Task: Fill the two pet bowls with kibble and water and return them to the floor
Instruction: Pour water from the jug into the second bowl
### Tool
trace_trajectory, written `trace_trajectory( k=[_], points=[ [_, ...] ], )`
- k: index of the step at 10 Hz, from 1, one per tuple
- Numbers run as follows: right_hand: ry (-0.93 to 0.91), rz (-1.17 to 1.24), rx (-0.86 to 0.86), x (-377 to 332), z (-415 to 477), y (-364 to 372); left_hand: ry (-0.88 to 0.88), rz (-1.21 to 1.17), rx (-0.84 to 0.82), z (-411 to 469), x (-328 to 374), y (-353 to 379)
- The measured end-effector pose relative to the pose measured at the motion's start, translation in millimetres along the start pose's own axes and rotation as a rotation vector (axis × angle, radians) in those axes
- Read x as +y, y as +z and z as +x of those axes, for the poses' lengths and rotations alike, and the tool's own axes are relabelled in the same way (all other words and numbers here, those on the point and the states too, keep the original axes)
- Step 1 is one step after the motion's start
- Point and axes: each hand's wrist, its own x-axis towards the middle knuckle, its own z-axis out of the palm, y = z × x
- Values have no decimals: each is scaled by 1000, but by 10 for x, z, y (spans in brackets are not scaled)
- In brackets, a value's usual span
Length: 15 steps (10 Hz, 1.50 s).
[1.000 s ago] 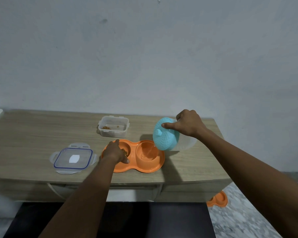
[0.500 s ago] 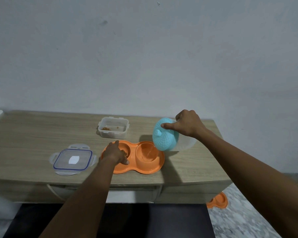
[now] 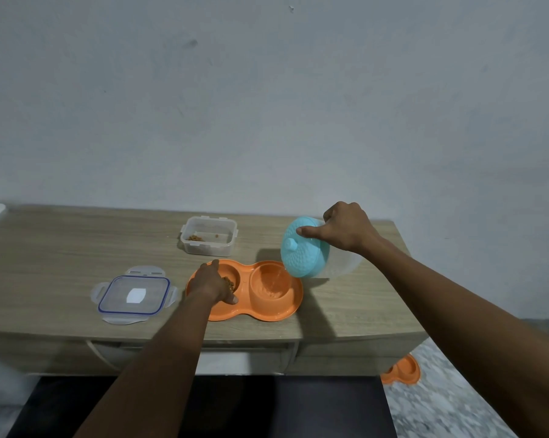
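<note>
- The right grip (image 3: 345, 229) clasps a tilted jug (image 3: 308, 251), water falling into the right bowl just below it.
- The left grip (image 3: 214, 284) rests curled on the orange double bowl (image 3: 266, 308), over the kibble (image 3: 229, 283).
- This bowl sits on the desk (image 3: 45, 248); another double bowl (image 3: 401, 371) lies on the floor.

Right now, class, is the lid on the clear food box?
No: the lid lies flat on the table, left of the orange bowl, while the box stands open behind.
</note>
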Motion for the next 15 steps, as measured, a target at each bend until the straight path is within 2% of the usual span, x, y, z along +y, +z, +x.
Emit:
trace_trajectory(
  k=[5,8,11,13,15],
  points=[
    [16,49,15,32,-32,4,-4,-10,-4,0,-2,-2],
    [76,166,54,165,-107,79,-7,-24,-3,-2,6,-8],
    [173,412,136,349,-167,159,-18,-12,-6,5,28,3],
    [291,717,164,400,-115,248,-27,-36,-9,9,18,5],
    [377,923,209,355,62,385,-29,-46,6,29,7,28]
  ],
)
